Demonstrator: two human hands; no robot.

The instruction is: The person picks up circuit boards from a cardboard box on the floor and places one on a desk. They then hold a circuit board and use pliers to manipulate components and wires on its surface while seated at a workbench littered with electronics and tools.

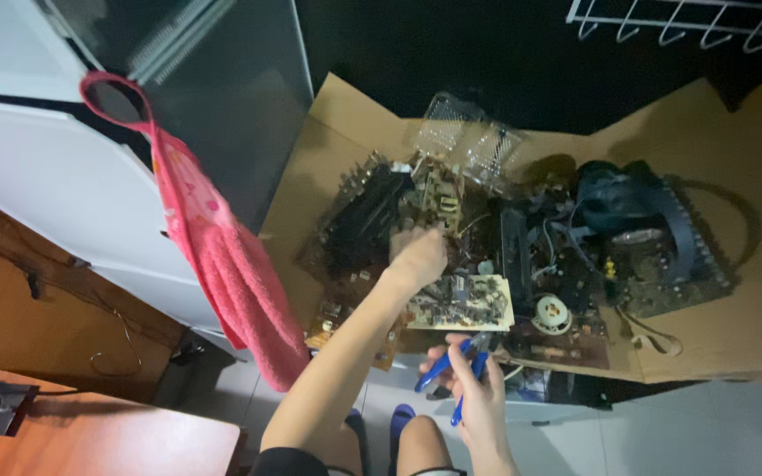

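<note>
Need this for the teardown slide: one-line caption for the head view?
Left hand reaches into circuit boards piled on cardboard; right hand holds blue-handled pliers.

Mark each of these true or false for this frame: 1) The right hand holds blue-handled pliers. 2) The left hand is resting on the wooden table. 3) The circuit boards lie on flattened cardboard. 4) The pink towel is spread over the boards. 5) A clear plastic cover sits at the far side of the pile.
1) True: the right hand grips blue-handled pliers.
2) False: the left hand reaches into the pile of circuit boards, far from the wooden table.
3) True: the boards lie on flattened cardboard.
4) False: the pink towel hangs to the left of the pile, off a white cabinet.
5) True: a clear plastic cover sits at the pile's far edge.
</note>
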